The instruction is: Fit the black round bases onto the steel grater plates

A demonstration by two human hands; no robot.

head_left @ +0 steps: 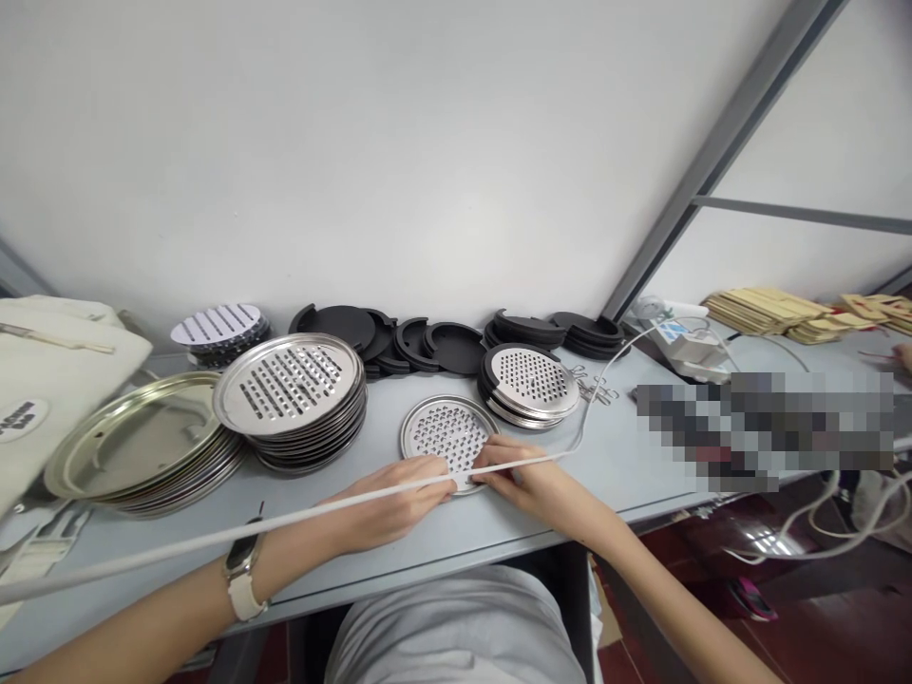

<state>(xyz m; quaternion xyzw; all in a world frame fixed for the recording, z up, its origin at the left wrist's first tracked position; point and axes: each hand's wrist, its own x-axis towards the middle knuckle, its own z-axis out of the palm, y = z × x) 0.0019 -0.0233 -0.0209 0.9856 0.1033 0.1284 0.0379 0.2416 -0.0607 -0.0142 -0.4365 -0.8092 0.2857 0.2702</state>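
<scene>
A round metal grater disc (446, 432) with rows of raised holes lies on the table in front of me. My left hand (413, 489) is closed at its near left rim, fingers curled against the edge. At the near right rim, my right hand (523, 480) pinches the edge with thumb and fingers. Whether a small part sits between the fingertips is hidden. Just right of the disc is a pile of similar grater discs (534, 375) with black ring pieces among them. To the left stands a tall stack of slotted metal discs (289, 385).
A white cord (306, 521) crosses the view above both forearms. Shallow metal trays (135, 442) are stacked at left. Black round holders (456, 348) line the wall. Wire clips (595, 385) lie at right, near a white power strip (691, 347) and wooden pieces (762, 312).
</scene>
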